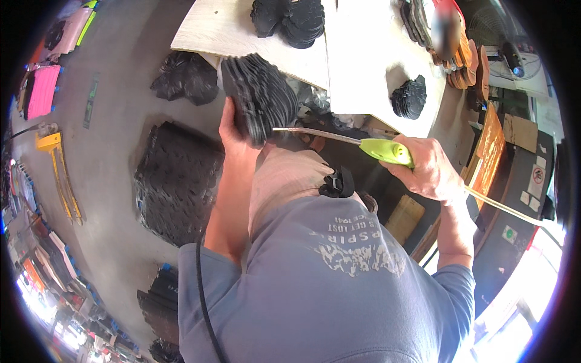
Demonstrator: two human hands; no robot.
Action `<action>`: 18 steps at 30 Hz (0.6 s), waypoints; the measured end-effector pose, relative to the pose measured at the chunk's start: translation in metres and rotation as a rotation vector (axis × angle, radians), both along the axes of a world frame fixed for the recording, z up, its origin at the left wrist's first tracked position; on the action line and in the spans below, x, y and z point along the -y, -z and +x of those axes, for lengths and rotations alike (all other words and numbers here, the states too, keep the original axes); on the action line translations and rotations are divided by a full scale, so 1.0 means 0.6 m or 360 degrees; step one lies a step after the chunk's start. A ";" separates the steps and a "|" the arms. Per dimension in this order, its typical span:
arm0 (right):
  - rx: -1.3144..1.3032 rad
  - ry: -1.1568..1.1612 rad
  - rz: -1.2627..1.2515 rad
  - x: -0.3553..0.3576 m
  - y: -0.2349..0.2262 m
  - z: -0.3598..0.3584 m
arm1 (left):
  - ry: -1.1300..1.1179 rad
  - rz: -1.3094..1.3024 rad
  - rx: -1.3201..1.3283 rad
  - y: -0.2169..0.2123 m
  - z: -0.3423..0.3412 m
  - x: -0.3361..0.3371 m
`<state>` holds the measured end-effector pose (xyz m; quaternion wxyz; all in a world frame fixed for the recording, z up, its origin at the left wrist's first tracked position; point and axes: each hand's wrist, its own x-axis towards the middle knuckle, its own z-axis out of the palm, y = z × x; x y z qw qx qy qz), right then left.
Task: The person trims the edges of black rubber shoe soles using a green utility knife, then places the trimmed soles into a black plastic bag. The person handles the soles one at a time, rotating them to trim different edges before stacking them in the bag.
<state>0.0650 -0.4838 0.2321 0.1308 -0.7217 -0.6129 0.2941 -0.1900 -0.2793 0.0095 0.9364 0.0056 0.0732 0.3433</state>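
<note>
My left hand [239,138] grips a thick stack of black shoe soles [260,91] from below, thumb up along its left side. The stack stands tilted just off the near edge of the table, its many layered edges facing right. In my right hand [433,169] is a yellow-green air blow gun [387,152], fingers wrapped round its body. The long thin metal nozzle points left, its tip at the lower right side of the stack. A pale hose [502,207] runs from behind my right hand toward the right.
On the pale table [363,54] lie black sole piles [289,21] and a smaller pile [409,97]. Brown soles [463,66] stand at the far right, near a fan [487,27]. Left on the floor are a black bag [184,78], a large black bundle [178,175] and a yellow pallet-jack-like frame [54,157].
</note>
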 end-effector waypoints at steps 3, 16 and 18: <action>-0.0024 0.0096 0.0016 0.012 0.007 -0.006 | -0.0239 -0.0229 -0.0014 -0.018 0.023 -0.018; 0.0082 0.0371 0.0199 0.014 0.022 0.002 | -0.0370 -0.0408 0.0114 -0.063 0.043 -0.027; -0.0011 0.0235 0.0188 0.014 0.018 0.005 | -0.0260 -0.0033 0.0311 -0.063 0.048 -0.025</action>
